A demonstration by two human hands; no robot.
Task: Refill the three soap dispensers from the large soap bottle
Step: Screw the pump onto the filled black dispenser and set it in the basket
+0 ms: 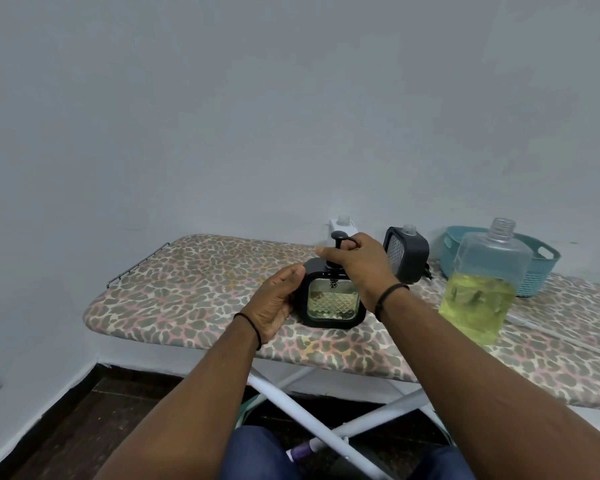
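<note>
Just right of frame centre I have the black square dispenser [332, 299] standing upright on the leopard-print ironing board [194, 289]. My left hand [278, 301] cups its left side, thumb up by the top corner. The other fingers are hidden behind the body, so I cannot tell how tightly they wrap. My right hand [355, 263] is on the pump head [340, 242], fingers curled round the stem and collar as if turning it. Through the faceted window I see yellowish soap filling most of the body.

Further back, right of centre, a grey dispenser [406, 254] stands with its neck open and no pump. A white dispenser [342, 227] peeks out behind my right hand, also uncapped. The large soap bottle [482, 289] stands at the right, capless, roughly half full of yellow-green liquid, just in front of a teal basket [544, 263].

My worry is the padded board. It is a soft surface, and a hard twist on the pump could tip the dispenser. My right forearm passes close to the open bottle; a careless sweep would knock it over and spill it. A cross-threaded collar would leak later.
</note>
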